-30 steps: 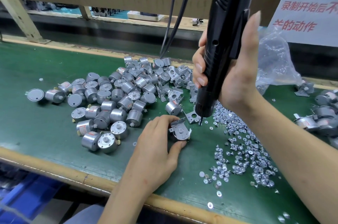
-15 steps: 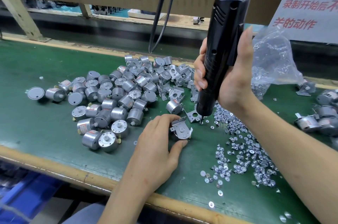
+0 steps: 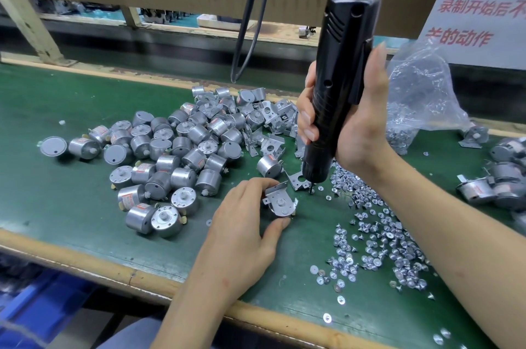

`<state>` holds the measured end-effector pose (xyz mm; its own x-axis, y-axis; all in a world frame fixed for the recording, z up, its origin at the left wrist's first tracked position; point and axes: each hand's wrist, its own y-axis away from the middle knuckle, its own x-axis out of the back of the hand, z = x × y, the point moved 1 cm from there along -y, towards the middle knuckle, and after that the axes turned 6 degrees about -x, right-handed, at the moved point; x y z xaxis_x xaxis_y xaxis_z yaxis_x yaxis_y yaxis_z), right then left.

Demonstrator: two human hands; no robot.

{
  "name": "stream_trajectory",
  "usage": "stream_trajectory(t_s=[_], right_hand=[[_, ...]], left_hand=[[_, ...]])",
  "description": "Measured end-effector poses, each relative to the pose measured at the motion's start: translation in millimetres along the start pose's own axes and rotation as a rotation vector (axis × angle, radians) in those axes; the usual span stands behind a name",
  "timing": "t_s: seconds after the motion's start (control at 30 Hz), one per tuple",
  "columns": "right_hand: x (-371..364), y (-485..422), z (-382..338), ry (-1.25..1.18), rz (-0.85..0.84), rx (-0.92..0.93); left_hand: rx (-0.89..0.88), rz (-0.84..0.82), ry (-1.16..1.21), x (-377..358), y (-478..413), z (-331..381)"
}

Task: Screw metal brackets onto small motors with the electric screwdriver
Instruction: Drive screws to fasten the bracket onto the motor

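Closest in, the left hand (image 3: 242,234) is curled round one motor (image 3: 281,205) sitting on the green counter (image 3: 71,206). Thumb's on the near side and fingers are over the far side, so it's a snug grip, not spread wide. The motor's shaft faces up, with a bracket (image 3: 274,190) laid over it. Right of the motor there's a big scatter of screws (image 3: 378,240). Just beyond the motor and not touching it, the screwdriver (image 3: 338,78) stands nearly upright, bit down at the edge of the screws. The right hand (image 3: 361,126) is wrapped round its black body, one digit straight up the lever. Left of and behind the motor is a pile (image 3: 176,149) of bare ones, with loose brackets (image 3: 270,121) further back. Far right behind is a plastic bag (image 3: 421,98).
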<state>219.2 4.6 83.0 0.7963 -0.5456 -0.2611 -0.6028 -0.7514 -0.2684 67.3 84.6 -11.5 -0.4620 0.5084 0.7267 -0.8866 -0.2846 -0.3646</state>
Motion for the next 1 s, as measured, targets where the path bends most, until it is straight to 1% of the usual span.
stream_trajectory(t_s=[0.1, 0.33, 0.43, 0.6, 0.77, 1.0], right_hand=[[3.4, -1.6, -1.2, -0.011, -0.032, -0.01], [6.2, -2.8, -3.9, -0.028, -0.201, 0.004], [5.7, -2.3, -3.4, -0.03, -0.248, 0.001], [5.9, -2.2, -4.2, -0.021, -0.226, 0.016], [7.9, -2.7, -4.8, -0.022, -0.227, -0.022], [8.4, -3.2, -3.6, -0.019, -0.24, -0.026]], left_hand=[[0.0, -0.005, 0.001, 0.4, 0.0, 0.6], [-0.001, -0.008, -0.001, 0.5, -0.5, 0.8], [-0.001, -0.008, -0.005, 0.7, -0.2, 1.0], [-0.001, -0.008, -0.008, 1.4, 0.3, 1.5], [-0.003, -0.005, -0.004, 1.3, 0.7, 1.7], [-0.005, -0.004, -0.005, 1.7, 0.6, 2.4]])
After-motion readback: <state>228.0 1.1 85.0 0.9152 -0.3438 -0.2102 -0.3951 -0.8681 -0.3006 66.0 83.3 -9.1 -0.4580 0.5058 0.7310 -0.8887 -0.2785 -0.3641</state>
